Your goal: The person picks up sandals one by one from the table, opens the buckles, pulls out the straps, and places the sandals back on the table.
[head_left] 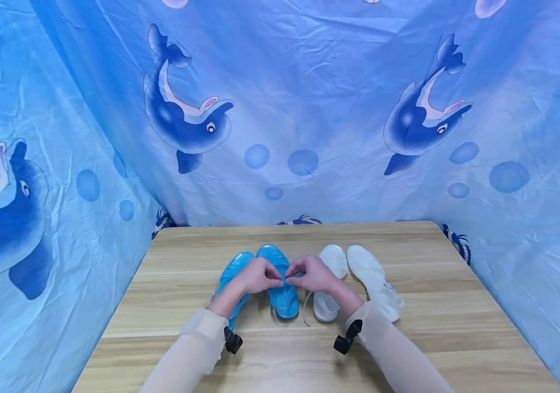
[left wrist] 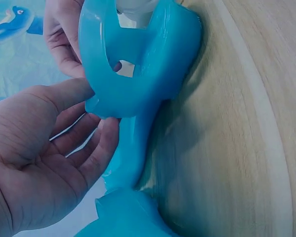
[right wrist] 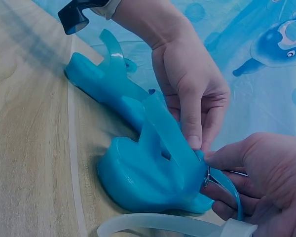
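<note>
A blue jelly sandal point(head_left: 286, 304) stands on the wooden table between both hands. My left hand point(head_left: 260, 274) pinches its ankle strap point(left wrist: 101, 96) between thumb and fingers. From the other side, my right hand point(head_left: 313, 274) pinches the strap near a small metal buckle point(right wrist: 207, 177). A thin loose strap end point(right wrist: 232, 190) curves down past the right fingers. Both hands' fingertips nearly meet at the strap in the right wrist view. The second blue sandal point(head_left: 233, 268) lies to the left, partly covered by my left hand and forearm.
A pair of white sandals stands to the right: one point(head_left: 333, 256) partly behind my right hand, the other point(head_left: 375, 278) farther right. A thin pale strap point(head_left: 305, 311) juts out beside the nearer one. Blue dolphin-print cloth point(head_left: 299, 98) hangs behind the wooden table point(head_left: 182, 305).
</note>
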The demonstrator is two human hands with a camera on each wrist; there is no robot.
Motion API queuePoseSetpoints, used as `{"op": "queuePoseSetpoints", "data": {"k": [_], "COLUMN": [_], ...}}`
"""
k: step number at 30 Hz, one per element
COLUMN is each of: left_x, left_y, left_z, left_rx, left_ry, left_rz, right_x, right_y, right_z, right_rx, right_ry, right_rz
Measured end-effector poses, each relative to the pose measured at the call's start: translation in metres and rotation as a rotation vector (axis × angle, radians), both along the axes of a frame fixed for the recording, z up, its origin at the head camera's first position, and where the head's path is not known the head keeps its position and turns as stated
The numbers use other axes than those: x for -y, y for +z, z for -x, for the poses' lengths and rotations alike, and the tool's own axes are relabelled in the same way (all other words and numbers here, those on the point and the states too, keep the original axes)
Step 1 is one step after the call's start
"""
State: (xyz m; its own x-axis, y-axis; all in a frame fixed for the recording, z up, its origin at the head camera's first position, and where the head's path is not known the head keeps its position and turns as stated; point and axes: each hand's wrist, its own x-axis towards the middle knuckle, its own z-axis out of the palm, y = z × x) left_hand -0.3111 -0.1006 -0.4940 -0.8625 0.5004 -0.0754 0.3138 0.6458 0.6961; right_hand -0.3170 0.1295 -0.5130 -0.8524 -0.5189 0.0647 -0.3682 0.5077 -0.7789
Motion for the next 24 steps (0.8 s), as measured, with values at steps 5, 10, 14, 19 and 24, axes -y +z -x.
{"op": "queuePoseSetpoints", "data": {"k": [5,10,14,19,24], "left_x": [0.005,0.008,0.004,-0.002,-0.004], "left_y": [-0.001,-0.002,-0.003,-0.001,0.000], "left_z": [0.000,0.000,0.002,0.007,0.011], "left_rx": [0.034,0.029,-0.008,-0.013,0.000], "left_ry": [0.000,0.011,0.016,0.012,-0.007], "left_rz": [-0.015,-0.019,0.002,-0.003,-0.007], "right_x": [-0.002,-0.001,-0.002,-0.002,-0.003], "right_y": [-0.002,-0.002,-0.001,-0.001,0.000], "right_z": [-0.001,-0.001,-0.002,-0.004,-0.004], "right_rx": [-0.006,-0.010,-0.007,-0.019,-0.020], "right_ry": [-0.012,-0.004,-0.011,-0.017,-0.024], "right_rz": [-0.019,-0.014,-0.010,0.000,0.005]}}
